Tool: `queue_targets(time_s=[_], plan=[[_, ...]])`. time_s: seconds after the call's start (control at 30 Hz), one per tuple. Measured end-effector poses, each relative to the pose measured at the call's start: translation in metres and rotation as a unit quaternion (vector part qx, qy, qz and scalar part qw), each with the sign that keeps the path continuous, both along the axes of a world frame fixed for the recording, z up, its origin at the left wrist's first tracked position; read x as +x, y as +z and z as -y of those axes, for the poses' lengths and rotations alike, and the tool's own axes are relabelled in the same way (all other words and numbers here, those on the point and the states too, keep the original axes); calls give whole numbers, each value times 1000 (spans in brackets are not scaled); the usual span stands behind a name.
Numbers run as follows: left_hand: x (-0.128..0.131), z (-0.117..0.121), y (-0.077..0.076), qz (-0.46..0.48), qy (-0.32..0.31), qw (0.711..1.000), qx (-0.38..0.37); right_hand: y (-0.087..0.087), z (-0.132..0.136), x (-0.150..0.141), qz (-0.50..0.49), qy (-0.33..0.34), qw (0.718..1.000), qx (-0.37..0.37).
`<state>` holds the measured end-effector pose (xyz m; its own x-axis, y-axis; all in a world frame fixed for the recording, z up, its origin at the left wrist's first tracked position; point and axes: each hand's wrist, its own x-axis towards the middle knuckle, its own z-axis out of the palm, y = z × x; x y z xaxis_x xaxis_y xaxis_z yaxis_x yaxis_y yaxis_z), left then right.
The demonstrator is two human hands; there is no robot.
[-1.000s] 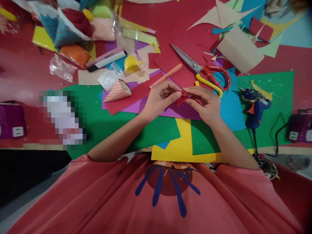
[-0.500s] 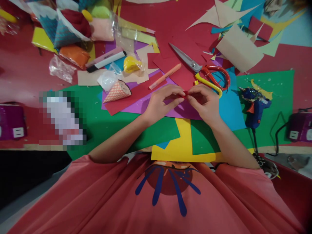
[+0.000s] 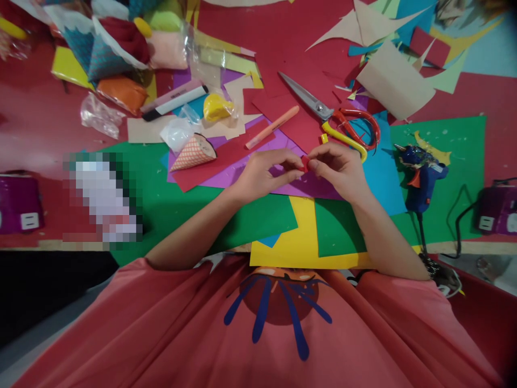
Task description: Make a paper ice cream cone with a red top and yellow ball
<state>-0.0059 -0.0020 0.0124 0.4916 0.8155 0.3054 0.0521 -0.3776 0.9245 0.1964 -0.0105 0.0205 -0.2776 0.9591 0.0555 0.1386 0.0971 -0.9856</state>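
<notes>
Between my two hands is a small piece of red paper (image 3: 305,163), mostly covered by the fingertips. My left hand (image 3: 270,171) pinches its left side between thumb and fingers. From the other side, my right hand (image 3: 339,167) grips it the same way. Both hands hover over a purple sheet (image 3: 226,175). Just beyond them lie a peach marker (image 3: 272,127) and scissors (image 3: 323,109) with red and yellow handles. A small checked paper cone (image 3: 194,153) rests to the left of my left hand.
A blue glue gun (image 3: 422,180) lies on the green sheet (image 3: 464,156) at right, its cord running to the table edge. Bagged clay (image 3: 123,94), a white marker (image 3: 175,101) and paper cones (image 3: 109,62) crowd the upper left. Beige scraps (image 3: 396,81) lie upper right.
The red paper showed a wider flap below the fingers a second ago; now it looks smaller and bunched between the fingertips. Both hands stay in nearly the same place.
</notes>
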Motion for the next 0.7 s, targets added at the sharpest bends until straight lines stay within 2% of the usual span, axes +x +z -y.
queue_targets(time_s=[0.13,0.3,0.4,0.53,0.7], plan=[[3,3,0,29,18,998,-45,0,3,-1,62,-29,995,75],[7,6,1,78,31,989,-122,-1,9,-3,147,-58,962,222],[9,5,1,90,30,984,-150,-3,11,-4,171,-58,933,312],[11,2,-1,93,27,981,-169,-6,11,-2,232,-58,871,429],[13,0,-8,107,26,979,-173,-7,12,1,288,-31,821,491]])
